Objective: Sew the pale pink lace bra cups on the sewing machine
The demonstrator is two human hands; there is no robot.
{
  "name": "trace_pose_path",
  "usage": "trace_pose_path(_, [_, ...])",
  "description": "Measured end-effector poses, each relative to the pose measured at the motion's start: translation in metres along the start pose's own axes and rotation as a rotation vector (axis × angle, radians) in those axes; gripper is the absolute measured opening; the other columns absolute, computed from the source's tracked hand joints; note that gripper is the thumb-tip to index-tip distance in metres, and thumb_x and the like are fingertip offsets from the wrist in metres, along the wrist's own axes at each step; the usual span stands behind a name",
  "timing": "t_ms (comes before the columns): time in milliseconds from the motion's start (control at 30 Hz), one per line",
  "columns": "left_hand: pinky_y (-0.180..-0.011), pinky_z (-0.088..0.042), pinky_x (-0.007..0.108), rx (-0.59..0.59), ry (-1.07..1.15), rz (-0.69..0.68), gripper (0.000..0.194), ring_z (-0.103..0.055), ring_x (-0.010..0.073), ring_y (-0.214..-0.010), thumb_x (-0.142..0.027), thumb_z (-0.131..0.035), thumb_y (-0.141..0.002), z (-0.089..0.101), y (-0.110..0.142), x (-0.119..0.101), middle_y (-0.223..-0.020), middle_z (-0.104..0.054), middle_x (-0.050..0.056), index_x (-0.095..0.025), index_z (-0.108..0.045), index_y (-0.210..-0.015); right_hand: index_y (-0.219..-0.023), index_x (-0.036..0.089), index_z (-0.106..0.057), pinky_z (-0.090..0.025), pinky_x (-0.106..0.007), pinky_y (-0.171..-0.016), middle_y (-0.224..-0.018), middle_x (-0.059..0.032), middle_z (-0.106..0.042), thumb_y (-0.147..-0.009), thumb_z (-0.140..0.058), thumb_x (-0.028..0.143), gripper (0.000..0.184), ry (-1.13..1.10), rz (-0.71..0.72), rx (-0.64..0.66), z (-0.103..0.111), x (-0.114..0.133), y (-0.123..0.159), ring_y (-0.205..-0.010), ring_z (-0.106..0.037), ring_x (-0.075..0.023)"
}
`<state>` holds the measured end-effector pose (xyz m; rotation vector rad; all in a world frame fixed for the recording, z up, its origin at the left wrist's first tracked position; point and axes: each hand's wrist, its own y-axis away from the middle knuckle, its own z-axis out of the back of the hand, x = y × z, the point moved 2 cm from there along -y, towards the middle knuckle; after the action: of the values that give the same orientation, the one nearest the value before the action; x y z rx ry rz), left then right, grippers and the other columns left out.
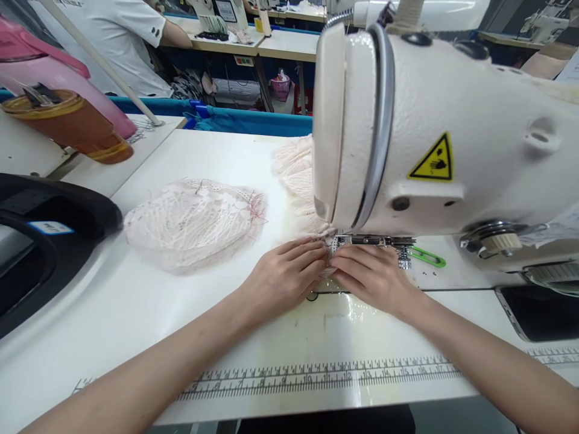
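Pale pink lace fabric (298,181) runs from behind the sewing machine head (434,132) to the presser foot area. Just left of the needle area, my left hand (294,265) has its fingers pressed together on the fabric's near edge. My right hand (373,271) pinches the same edge from the right, its fingertips almost meeting the left ones. Most of the fabric between the fingers is hidden. A separate lace piece (194,223) with loose red threads lies flat on the table to the left.
A black iron-like object (49,241) stands at the left edge. Behind it are a brown cup (72,126) and a pink bottle (67,78). Right of my hands lie a green clip-like tool (427,257) and a phone (540,313). A printed ruler (316,380) lines the front edge. Another person (117,42) sits beyond.
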<state>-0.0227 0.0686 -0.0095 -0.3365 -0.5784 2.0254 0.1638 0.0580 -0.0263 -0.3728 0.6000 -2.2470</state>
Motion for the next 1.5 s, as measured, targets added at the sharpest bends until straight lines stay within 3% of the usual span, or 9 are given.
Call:
trace_pose_path(233, [-0.102, -0.051, 0.038, 0.114, -0.022, 0.004, 0.031, -0.059, 0.0229, -0.118, -0.015, -0.040, -0.095, -0.006, 0.002, 0.000, -0.125, -0.063, 0.014, -0.007, -0.060, -0.118, -0.086, 0.023, -0.068, -0.043, -0.025, -0.072, -0.081, 0.0019, -0.070, -0.089, -0.053, 0.009, 0.021, 0.004, 0.026, 0.001, -0.001, 0.003, 0.001, -0.083, -0.061, -0.0117])
trace_pose_path(467, [-0.101, -0.052, 0.040, 0.161, 0.002, 0.005, 0.034, -0.059, 0.0243, -0.118, -0.017, -0.042, -0.094, -0.007, 0.005, 0.006, -0.122, -0.065, 0.011, -0.011, -0.060, -0.123, -0.088, 0.022, -0.066, -0.047, -0.027, -0.079, -0.086, 0.0039, -0.072, -0.089, -0.055, 0.010, 0.016, -0.016, 0.061, -0.022, -0.006, 0.004, 0.002, -0.080, -0.062, -0.0106])
trace_pose_path(733, [-0.098, -0.053, 0.039, 0.147, -0.048, -0.005, 0.036, -0.061, 0.0239, -0.115, -0.016, -0.040, -0.093, -0.006, 0.003, 0.006, -0.119, -0.066, 0.011, -0.011, -0.062, -0.120, -0.092, 0.022, -0.064, -0.045, -0.028, -0.082, -0.092, 0.0028, -0.072, -0.087, -0.056, 0.007, 0.018, -0.006, 0.073, -0.010, -0.007, 0.004, 0.004, -0.092, -0.062, -0.0122])
trace_pose_path(933, [-0.096, -0.055, 0.042, 0.139, -0.066, 0.010, 0.038, -0.062, 0.0270, -0.113, -0.015, -0.040, -0.088, -0.005, 0.000, 0.005, -0.120, -0.065, 0.015, -0.006, -0.063, -0.116, -0.092, 0.020, -0.064, -0.041, -0.026, -0.073, -0.091, 0.0019, -0.071, -0.088, -0.054, 0.006, 0.018, -0.019, 0.055, -0.011, -0.007, 0.002, 0.003, -0.089, -0.062, -0.0119])
trace_pose_path(1233, [-0.096, -0.054, 0.042, 0.113, -0.094, 0.048, 0.037, -0.062, 0.0273, -0.113, -0.021, -0.046, -0.088, -0.007, 0.000, -0.005, -0.121, -0.065, 0.014, -0.007, -0.063, -0.118, -0.088, 0.020, -0.066, -0.045, -0.028, -0.079, -0.090, -0.0014, -0.069, -0.093, -0.046, 0.008, 0.024, -0.027, 0.028, 0.059, 0.001, -0.004, 0.004, -0.089, -0.060, -0.0136])
trace_pose_path(1500, [-0.094, -0.055, 0.041, 0.129, -0.191, 0.034, 0.037, -0.062, 0.0282, -0.113, -0.025, -0.045, -0.092, -0.009, -0.002, -0.012, -0.122, -0.065, 0.014, -0.008, -0.063, -0.120, -0.088, 0.020, -0.066, -0.041, -0.027, -0.064, -0.090, -0.0007, -0.069, -0.092, -0.049, 0.011, 0.020, 0.076, 0.036, 0.062, 0.011, -0.008, 0.002, -0.079, -0.060, -0.0124])
